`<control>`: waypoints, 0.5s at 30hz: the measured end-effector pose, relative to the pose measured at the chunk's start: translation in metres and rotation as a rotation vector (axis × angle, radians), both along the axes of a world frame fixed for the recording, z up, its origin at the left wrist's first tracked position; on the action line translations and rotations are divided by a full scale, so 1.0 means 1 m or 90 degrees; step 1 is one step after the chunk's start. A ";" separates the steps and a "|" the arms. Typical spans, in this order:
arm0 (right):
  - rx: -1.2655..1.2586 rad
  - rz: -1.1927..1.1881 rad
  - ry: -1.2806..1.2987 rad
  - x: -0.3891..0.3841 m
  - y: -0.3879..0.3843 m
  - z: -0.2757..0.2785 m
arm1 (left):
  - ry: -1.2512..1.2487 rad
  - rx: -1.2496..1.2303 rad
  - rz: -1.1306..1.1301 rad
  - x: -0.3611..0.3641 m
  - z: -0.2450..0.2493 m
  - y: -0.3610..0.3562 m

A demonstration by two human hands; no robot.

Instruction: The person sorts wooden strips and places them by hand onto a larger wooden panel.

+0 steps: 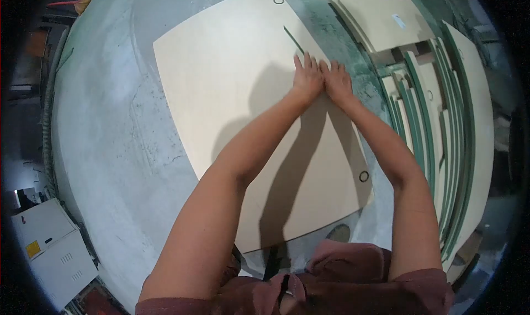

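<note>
A large pale wooden panel lies flat on the floor in front of me, with dark ring marks near two of its corners. My left hand rests near the panel's right edge, its fingers stretched out and apart. A thin dark green strip on the panel's face runs up to its fingertips. Right beside it, my right hand lies over that same edge with its fingers extended and slightly bent. The thumbs are close together, and the undersides of both hands are hidden.
On the right stand several long pale boards with green edges, packed on their sides. Flat panels are stacked behind them. A white metal cabinet and a ribbed hose are on the left. Grey concrete floor surrounds the panel.
</note>
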State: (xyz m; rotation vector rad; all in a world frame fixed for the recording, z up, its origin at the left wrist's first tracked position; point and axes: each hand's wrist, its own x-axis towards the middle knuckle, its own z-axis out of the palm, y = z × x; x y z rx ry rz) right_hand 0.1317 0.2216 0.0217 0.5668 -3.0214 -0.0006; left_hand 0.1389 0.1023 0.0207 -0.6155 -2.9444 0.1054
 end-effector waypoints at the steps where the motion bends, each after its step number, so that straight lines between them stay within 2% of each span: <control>1: 0.006 -0.001 -0.010 0.030 0.013 0.000 | 0.008 -0.009 -0.029 0.030 0.001 0.009; 6: -0.093 0.007 -0.120 0.196 0.069 0.035 | -0.105 -0.010 -0.200 0.190 0.009 0.041; 9: -0.105 0.016 -0.190 0.286 0.087 0.042 | -0.206 0.016 -0.326 0.269 0.026 0.027; 10: -0.101 0.025 -0.210 0.311 0.089 0.045 | -0.212 0.015 -0.325 0.292 0.028 0.021; 12: -0.102 0.066 -0.244 0.336 0.089 0.051 | -0.317 0.103 -0.374 0.329 0.031 0.008; 15: -0.101 0.135 -0.284 0.342 0.078 0.050 | -0.256 0.055 -0.364 0.357 0.025 -0.015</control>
